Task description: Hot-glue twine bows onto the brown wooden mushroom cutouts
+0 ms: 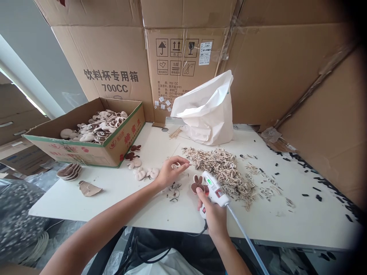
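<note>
My right hand (216, 217) is wrapped round a white hot glue gun (213, 188) with a small green display and a long glue stick out of its back. Its thumb also pins a brown rabbit-shaped piece (197, 184) beside the nozzle end. At the left edge of a heap of short beige cord loops (222, 168), my left hand (171, 172) has thumb and forefinger pinched together. Whatever is between those fingertips is too small to make out. Dark scraps (173, 192) lie below the left hand, and cream plush pieces (140, 173) are to its left.
A cardboard box (83, 152) with plush pieces stands at the back left. Behind the heap slumps a white bag (212, 122), thin sticks (175, 133) beside it. Black bits (319, 198) are scattered right. Stacked brown pieces (69, 172) and torn cardboard (89, 188) lie left. Cardboard walls enclose the table.
</note>
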The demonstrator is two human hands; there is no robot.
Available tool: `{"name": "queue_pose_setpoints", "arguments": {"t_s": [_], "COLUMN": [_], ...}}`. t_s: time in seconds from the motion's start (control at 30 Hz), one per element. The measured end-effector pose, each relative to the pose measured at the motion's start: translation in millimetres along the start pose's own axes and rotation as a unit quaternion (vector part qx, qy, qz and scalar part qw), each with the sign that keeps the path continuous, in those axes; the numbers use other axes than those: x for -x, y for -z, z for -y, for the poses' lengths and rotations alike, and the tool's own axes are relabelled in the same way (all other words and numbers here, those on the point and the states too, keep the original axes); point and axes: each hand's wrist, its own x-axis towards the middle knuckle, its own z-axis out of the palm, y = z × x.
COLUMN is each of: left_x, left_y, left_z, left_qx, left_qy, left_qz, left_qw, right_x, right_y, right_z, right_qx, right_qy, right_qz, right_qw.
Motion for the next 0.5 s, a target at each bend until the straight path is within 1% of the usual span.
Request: {"name": "queue_pose_setpoints", "arguments": {"t_s": [0.1,0.27,0.5], "left_x": [1.0,4.7,7.6], "left_y": [0.6,-0.8,-0.7], "left_z": [-1.6,-6.0,-10.6], "left_qx": [-0.014,-0.03,-0.063], "left_qy": [-0.028,-0.068,-0.114], "left_qz": [-0.015,-0.026,-0.028], "left_qw": [0.999,0.997,0.991], "right_x": [2.9,9.8,13.5], "right_y": [-1.0,-4.5,-7.0], "right_z": [1.0,5.3,8.4], "right_qx": [0.026,0.071,0.071], "right_qy": [0.004,0.01,0.034], "right_qz": [0.001,-0.019,-0.014], "right_qw": [1.0,0.997,0.997]}}
